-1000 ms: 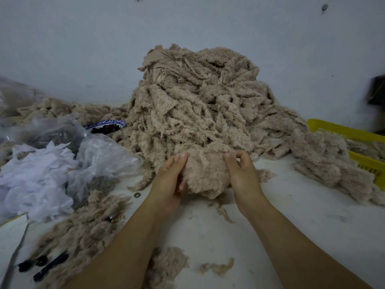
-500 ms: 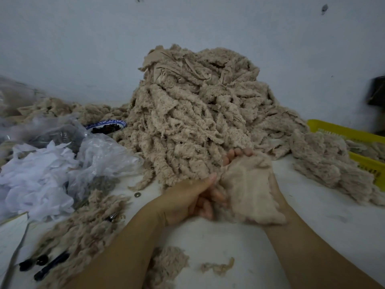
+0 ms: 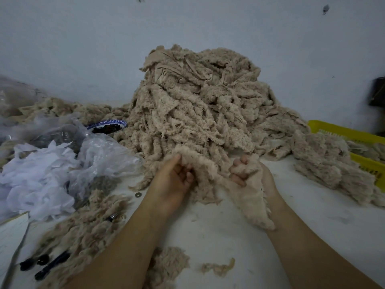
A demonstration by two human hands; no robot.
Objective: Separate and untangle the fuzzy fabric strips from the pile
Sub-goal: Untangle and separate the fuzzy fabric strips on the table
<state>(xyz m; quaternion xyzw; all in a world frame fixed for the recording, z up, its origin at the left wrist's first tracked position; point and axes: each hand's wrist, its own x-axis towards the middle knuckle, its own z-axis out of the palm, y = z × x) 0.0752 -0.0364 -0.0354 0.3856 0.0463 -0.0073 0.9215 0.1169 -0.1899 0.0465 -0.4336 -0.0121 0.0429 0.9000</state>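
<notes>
A tall pile of beige fuzzy fabric strips (image 3: 200, 105) rises at the middle of the white table (image 3: 302, 222), against the wall. At its front edge both hands hold one fuzzy strip (image 3: 208, 174). My left hand (image 3: 175, 180) lies palm up, its fingers curled round the strip's left part. My right hand (image 3: 243, 174) grips the strip's other end, which drapes over the palm and wrist and hangs down toward me.
White paper scraps (image 3: 37, 180) and clear plastic bags (image 3: 100, 155) lie at the left, with a blue-rimmed bowl (image 3: 108, 126) behind. A yellow basket (image 3: 354, 138) holds more strips at the right. Loose tufts (image 3: 83, 230), a washer (image 3: 137, 194) and dark pens (image 3: 52, 265) lie near me.
The hands first pressed a fuzzy clump at the pile's foot, then pulled a strip free toward me. Now they have moved apart, stretching the strip between them.
</notes>
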